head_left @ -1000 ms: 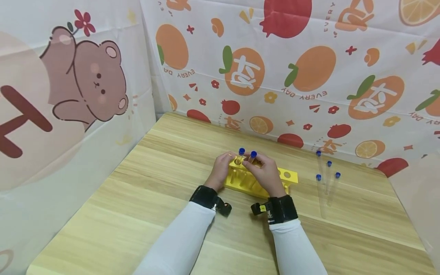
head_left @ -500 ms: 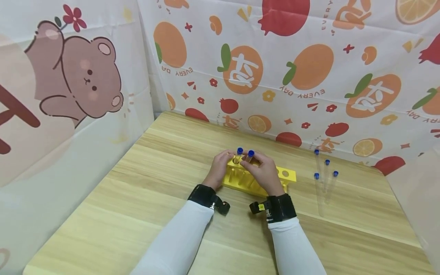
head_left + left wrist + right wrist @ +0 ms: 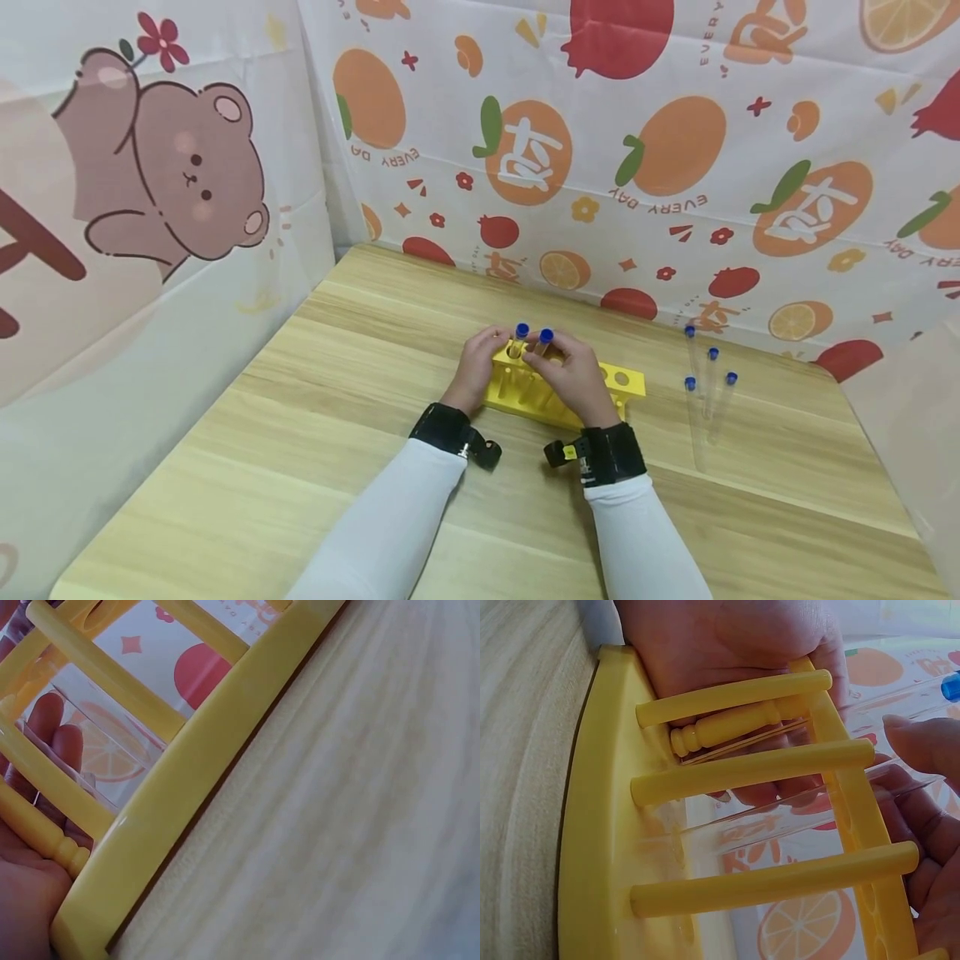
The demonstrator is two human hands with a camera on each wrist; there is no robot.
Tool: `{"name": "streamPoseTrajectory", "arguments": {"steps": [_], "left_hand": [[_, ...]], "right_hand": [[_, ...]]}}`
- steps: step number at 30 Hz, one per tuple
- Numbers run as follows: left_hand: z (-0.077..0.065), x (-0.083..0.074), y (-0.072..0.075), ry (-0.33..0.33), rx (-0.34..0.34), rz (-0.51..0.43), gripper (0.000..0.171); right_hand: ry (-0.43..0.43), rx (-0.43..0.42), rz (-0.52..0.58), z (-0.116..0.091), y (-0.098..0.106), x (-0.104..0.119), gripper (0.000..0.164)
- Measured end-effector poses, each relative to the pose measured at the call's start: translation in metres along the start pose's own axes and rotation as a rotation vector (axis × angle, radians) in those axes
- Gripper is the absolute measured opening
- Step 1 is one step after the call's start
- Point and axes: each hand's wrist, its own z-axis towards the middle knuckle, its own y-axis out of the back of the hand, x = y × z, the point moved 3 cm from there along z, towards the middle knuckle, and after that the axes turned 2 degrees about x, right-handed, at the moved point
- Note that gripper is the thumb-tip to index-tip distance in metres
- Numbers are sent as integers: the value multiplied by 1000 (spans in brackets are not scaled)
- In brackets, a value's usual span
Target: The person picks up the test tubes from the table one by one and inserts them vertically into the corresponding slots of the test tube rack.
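A yellow test tube rack (image 3: 534, 412) stands on the table. My left hand (image 3: 472, 367) grips its left end, the fingers (image 3: 46, 720) curled round behind the end posts. One blue-capped clear test tube (image 3: 522, 331) sits upright in the leftmost hole. My right hand (image 3: 576, 371) pinches a second blue-capped test tube (image 3: 547, 337) between thumb and fingers, just right of the first. In the right wrist view, the lower part of that second tube (image 3: 780, 812) passes through the rack's upper plate and slants between the posts. The right hand hides part of the rack's top.
Several blue-capped test tubes (image 3: 713, 354) lie loose on the wooden table (image 3: 300, 433), right of the rack. Holes (image 3: 622, 379) at the rack's right end hold no tubes. Patterned cloths (image 3: 600, 208) hang behind and at the sides.
The head view has shifted slightly. Both hands, the rack and the two tubes keep nearly the same positions relative to each other.
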Motion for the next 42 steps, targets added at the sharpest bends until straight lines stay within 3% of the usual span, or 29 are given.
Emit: {"name": "streamPoseTrajectory", "arguments": {"steps": [13, 24, 27, 42], "left_hand": [[-1, -5, -1, 11, 20, -30, 30], [-1, -4, 0, 60, 25, -103, 26], [-2, -3, -1, 79, 28, -115, 26], [-1, -4, -1, 52, 24, -80, 28]], "right_hand": [[8, 9, 14, -3, 3, 12, 20], [9, 25, 17, 5, -2, -20, 19], [7, 20, 15, 5, -2, -22, 20], [29, 7, 0, 5, -1, -22, 17]]}}
